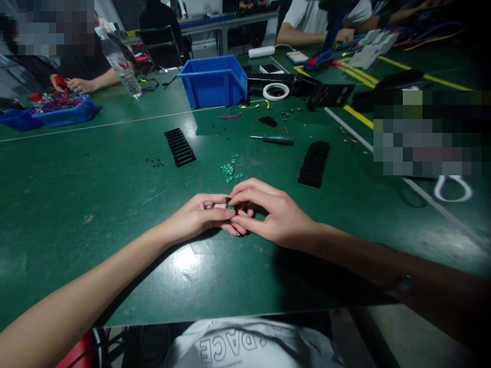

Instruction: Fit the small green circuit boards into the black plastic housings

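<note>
My left hand (205,213) and my right hand (274,209) meet over the near part of the green table. Between their fingertips is a small black part with a green circuit board (230,207) in it. The left thumb presses at the board's lower edge, while the right fingers close around its other side and partly hide it. Just beyond my hands lies a loose pile of small green circuit boards (229,171). A row of black slotted frames (180,147) rests to the left, and a stack of black parts (314,163) to the right.
A green-handled screwdriver (278,139) lies beyond the boards. Farther back stand a blue bin (215,84), a white tape ring (275,92) and a water bottle (123,69). Tiny black pieces (155,163) are scattered at left. Other people sit across the table, one beside a blue tray (71,115) of wired parts.
</note>
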Demonstrator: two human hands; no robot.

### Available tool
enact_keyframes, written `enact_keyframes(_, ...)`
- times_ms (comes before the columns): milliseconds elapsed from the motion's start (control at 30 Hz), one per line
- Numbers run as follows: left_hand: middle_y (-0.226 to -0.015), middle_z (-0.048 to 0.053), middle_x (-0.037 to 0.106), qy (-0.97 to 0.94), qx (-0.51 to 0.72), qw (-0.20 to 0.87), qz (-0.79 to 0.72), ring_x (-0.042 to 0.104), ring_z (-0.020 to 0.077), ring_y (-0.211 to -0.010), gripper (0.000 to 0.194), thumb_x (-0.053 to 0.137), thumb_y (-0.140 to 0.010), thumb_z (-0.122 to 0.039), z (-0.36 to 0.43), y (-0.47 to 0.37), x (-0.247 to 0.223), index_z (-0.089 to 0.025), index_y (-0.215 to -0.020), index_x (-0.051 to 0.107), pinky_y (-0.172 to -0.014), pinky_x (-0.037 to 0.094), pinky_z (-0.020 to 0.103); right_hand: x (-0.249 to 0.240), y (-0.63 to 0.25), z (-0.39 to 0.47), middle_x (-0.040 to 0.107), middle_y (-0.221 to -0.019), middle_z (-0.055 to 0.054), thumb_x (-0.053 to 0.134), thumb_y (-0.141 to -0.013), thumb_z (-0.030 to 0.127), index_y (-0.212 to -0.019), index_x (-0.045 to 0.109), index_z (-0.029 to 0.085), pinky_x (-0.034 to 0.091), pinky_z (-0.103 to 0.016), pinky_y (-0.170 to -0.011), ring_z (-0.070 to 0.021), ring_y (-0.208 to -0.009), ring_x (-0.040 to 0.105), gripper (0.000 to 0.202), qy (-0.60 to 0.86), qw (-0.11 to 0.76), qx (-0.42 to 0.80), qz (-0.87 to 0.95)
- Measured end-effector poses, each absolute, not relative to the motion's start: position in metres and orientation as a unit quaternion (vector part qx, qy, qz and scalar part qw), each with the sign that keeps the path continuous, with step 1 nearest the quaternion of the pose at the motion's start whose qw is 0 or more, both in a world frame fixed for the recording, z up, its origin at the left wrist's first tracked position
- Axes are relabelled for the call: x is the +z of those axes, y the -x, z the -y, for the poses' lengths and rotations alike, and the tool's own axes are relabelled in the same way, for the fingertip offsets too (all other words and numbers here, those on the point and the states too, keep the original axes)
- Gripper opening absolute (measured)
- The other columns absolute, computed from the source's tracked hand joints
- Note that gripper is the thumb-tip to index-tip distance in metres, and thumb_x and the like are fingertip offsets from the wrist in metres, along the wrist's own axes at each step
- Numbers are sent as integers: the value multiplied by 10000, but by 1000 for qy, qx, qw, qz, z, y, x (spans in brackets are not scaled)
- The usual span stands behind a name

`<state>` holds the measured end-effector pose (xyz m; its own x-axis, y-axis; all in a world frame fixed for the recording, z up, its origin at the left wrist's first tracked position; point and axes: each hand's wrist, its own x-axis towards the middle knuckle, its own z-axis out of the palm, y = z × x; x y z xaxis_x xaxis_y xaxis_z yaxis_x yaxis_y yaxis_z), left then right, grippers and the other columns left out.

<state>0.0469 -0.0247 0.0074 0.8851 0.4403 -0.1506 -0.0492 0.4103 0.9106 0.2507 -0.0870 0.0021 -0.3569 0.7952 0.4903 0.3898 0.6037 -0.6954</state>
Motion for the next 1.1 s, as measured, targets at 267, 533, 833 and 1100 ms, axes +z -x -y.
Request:
enact_keyframes(267, -1129, 159, 717, -523, 146, 817, -194, 741, 209, -948, 231, 615, -940, -136, 25, -46, 6, -81, -1150, 696, -862, 609, 308, 2, -251, 87, 613, -1111, -90, 672, -871, 94, -1060, 666, 147, 521, -250, -697, -131, -836, 616, 196, 375, 420, 244, 790)
enact_keyframes(533, -1031, 157, 737, -522, 144, 820, -187, 754, 218, -936, 257, 629, -936, -136, 23, -46, 1, -59, -1179, 663, -878, 604, 298, 1, -250, 86, 620, -1109, -85, 683, -879, 119, -1056, 659, 165, 547, -266, -705, -125, -808, 621, 184, 380, 433, 266, 773)
enact_keyframes(833, -1025, 161, 734, -503, 148, 832, -182, 755, 223, -926, 240, 617, -944, -156, 24, -47, 5, -54, -1154, 675, -858, 605, 292, -1, -250, 87, 625, -1113, -88, 698, -874, 139, -1062, 661, 167, 554, -273, -700, -126, -796, 619, 194, 379, 449, 260, 767)
enact_keyframes(1100, -1077, 171, 734, -507, 148, 829, -183, 761, 224, -913, 273, 662, -927, -189, 22, -46, 2, -67, -1171, 675, -854, 606, 301, 0, -250, 87, 631, -1114, -86, 699, -869, 132, -1060, 659, 177, 556, -272, -697, -128, -795, 622, 200, 380, 449, 258, 767)
